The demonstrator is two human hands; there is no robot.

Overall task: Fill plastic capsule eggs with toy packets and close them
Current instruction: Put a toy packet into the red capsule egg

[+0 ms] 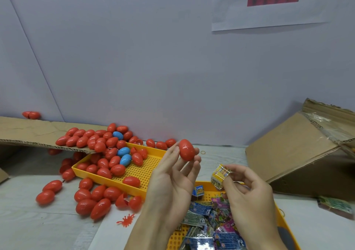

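The left hand (pixel 172 171) grips a closed red egg (pixel 186 150) by its fingertips, the right hand (pixel 247 190) pinches a folded toy packet (pixel 220 175) just right of the egg; a loose fingertip grip risks dropping the egg during opening.

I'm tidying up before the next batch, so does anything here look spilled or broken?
Yes. Many red eggs have spilled off the yellow tray onto the table, and one egg among them lies split open. An orange splat toy sits loose nearby.

Bright even light, soft shadows, slight blur, wide-angle bending at the edges
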